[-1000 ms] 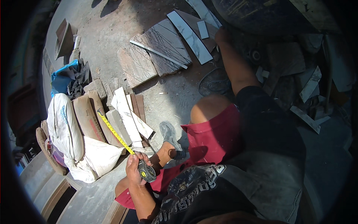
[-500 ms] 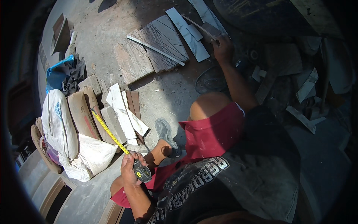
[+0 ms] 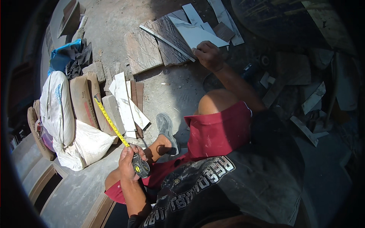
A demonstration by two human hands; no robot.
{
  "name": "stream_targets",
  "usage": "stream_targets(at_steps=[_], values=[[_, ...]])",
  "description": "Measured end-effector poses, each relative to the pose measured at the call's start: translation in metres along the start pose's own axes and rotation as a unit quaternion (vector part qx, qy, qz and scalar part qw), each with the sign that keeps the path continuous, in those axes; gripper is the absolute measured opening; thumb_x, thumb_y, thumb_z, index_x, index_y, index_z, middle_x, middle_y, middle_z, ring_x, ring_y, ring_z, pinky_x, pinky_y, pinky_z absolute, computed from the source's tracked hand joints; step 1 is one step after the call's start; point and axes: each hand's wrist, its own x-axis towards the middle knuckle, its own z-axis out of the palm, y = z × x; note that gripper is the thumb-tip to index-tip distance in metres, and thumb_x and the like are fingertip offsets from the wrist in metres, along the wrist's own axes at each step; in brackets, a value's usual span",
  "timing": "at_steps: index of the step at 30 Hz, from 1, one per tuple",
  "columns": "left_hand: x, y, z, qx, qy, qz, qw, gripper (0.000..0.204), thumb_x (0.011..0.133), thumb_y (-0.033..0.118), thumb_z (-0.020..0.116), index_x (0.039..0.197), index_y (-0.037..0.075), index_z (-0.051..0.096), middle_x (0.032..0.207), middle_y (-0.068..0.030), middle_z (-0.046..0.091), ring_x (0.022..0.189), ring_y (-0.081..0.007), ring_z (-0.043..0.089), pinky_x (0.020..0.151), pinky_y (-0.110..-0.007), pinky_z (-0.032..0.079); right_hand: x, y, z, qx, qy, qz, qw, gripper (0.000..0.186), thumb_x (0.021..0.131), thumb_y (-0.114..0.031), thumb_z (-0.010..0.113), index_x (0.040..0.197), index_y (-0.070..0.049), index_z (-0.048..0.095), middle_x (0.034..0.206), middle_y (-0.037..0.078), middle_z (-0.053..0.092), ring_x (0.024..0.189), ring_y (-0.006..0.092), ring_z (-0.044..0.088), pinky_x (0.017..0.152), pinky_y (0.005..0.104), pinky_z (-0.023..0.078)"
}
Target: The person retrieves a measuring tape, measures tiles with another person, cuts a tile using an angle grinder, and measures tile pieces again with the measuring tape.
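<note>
My left hand (image 3: 126, 162) is wrapped round a black-and-yellow tape measure (image 3: 141, 167) near my lap. Its yellow blade (image 3: 111, 122) sticks out, slanting up and left toward the brown bags. Farther off to the right, my right hand (image 3: 210, 56) grips the near edge of a white tile piece (image 3: 194, 32), which tapers to a point at its right end. The piece is tilted above the stone slabs, covering part of them. A narrow white strip (image 3: 167, 42) lies diagonally across the brown-veined slabs (image 3: 142, 53), its near end close to my right hand.
White and brown bags (image 3: 59, 110) are piled at the left, beside long marble-look tile strips (image 3: 123, 104). More tile strips (image 3: 226, 22) lie at the far right. Broken tile offcuts (image 3: 313, 98) and a power tool (image 3: 249, 68) sit in the shade. My shoe (image 3: 167, 131) rests on the dusty floor.
My right hand has moved left and nearer, turning the white tile piece so its broad face shows instead of its thin edge. The tape measure stays in my left hand, still extended.
</note>
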Motion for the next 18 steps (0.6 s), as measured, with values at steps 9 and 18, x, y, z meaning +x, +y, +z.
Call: stream_targets(at_steps=[9,18], values=[[-0.005,-0.007,-0.004,-0.006,0.005,-0.006,1.000,0.025,0.098,0.029,0.051,0.088,0.006,0.048,0.079,-0.0102,0.054,0.066,-0.0170,0.056,0.064,-0.029,0.050,-0.048,-0.003,0.056,0.059,-0.140,0.014,0.988,0.017,0.065,-0.017,0.071,0.077,-0.014,0.060,0.082,0.001,0.059,0.079,0.0204,0.060,0.072,0.0357,0.048],[0.002,-0.016,-0.021,0.011,-0.009,-0.022,1.000,0.023,0.098,0.027,0.049,0.089,0.006,0.048,0.080,-0.0094,0.053,0.069,-0.0170,0.054,0.066,-0.029,0.048,-0.060,0.007,0.067,0.062,-0.139,0.077,0.985,0.032,0.070,-0.024,0.078,0.095,-0.010,0.065,0.101,0.006,0.063,0.096,0.0269,0.060,0.086,0.0388,0.046]])
